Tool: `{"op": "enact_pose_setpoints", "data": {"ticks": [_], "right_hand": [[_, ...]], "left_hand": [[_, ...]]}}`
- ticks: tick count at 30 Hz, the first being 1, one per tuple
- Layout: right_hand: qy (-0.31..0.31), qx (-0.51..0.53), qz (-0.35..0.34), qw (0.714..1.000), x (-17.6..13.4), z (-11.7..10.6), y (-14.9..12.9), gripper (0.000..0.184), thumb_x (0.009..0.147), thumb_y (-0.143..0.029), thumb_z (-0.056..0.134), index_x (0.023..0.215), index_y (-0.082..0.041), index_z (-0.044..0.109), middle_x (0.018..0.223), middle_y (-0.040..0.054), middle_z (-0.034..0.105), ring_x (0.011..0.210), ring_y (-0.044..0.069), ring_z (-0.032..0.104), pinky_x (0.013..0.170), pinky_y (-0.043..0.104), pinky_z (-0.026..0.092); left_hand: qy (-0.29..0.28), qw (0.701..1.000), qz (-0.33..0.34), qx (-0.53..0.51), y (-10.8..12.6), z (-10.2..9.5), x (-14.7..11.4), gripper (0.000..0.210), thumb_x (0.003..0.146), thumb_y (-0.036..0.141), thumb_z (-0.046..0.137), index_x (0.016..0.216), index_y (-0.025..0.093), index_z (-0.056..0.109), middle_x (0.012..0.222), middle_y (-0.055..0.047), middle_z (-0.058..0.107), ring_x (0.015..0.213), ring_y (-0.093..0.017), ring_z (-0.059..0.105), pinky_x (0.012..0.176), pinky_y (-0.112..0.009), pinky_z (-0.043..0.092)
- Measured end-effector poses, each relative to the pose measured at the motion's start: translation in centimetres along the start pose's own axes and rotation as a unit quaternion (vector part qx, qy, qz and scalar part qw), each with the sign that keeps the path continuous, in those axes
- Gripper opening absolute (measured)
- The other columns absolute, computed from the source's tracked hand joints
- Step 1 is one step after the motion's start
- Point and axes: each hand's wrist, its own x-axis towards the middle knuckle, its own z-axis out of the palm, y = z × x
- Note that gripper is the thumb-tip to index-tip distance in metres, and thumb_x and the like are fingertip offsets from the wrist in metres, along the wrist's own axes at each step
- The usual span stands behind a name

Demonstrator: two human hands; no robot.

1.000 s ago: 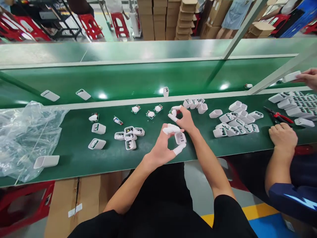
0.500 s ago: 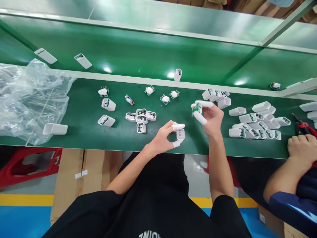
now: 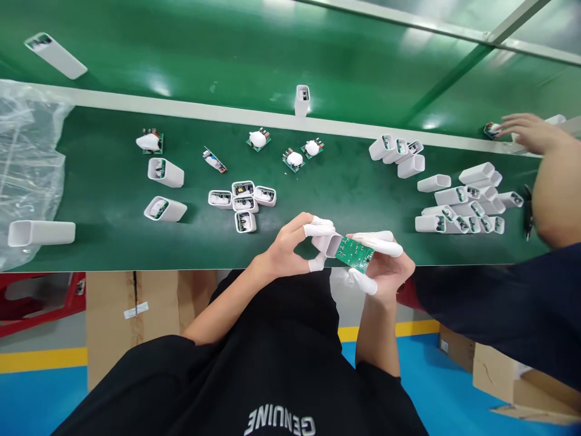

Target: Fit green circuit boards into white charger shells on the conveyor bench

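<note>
Circuit board (image 3: 354, 254), likely light, fragile, best edge-held: our right hand (image 3: 387, 266) pinches it, our left hand (image 3: 290, 247) the housing (image 3: 325, 244).

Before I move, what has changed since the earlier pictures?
The right grip brought the green circuit board nearer, to the mouth of the white plastic housing; the left grip turned that mouth rightward. Both kept hold. The five-housing cluster stayed put.
</note>
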Motion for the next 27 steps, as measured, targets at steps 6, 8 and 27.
{"op": "enact_pose_setpoints", "data": {"ticks": [6,8,27], "right_hand": [[-0.034,-0.019,-0.018,0.999,-0.41,0.3,-0.45,0.063,0.082,-0.032,0.104,0.142,-0.039,0.084,0.117,0.0078,0.087,0.109,0.039,0.087,0.087,0.064,0.079],[-0.042,-0.019,-0.025,0.999,-0.43,0.39,-0.45,0.065,0.082,-0.031,0.104,0.144,-0.039,0.083,0.117,0.0081,0.087,0.111,0.04,0.087,0.089,0.064,0.078],[-0.055,-0.061,-0.031,0.996,-0.24,0.38,-0.58,0.065,0.084,-0.025,0.1,0.144,-0.04,0.081,0.115,0.0074,0.085,0.101,0.034,0.083,0.077,0.055,0.076]], "left_hand": [[0.007,1.0,0.006,-0.007,-0.26,0.16,-0.22,0.072,0.088,0.018,0.091,0.155,0.027,0.065,0.129,-0.014,0.081,0.112,-0.027,0.082,0.091,-0.041,0.072],[0.006,1.0,0.006,-0.01,-0.31,0.16,-0.3,0.073,0.088,0.019,0.091,0.156,0.028,0.065,0.131,-0.014,0.08,0.115,-0.028,0.082,0.092,-0.041,0.072],[-0.005,1.0,0.0,0.008,-0.32,0.29,-0.39,0.067,0.091,0.023,0.089,0.155,0.027,0.067,0.128,-0.012,0.079,0.11,-0.026,0.081,0.09,-0.041,0.072]]}}
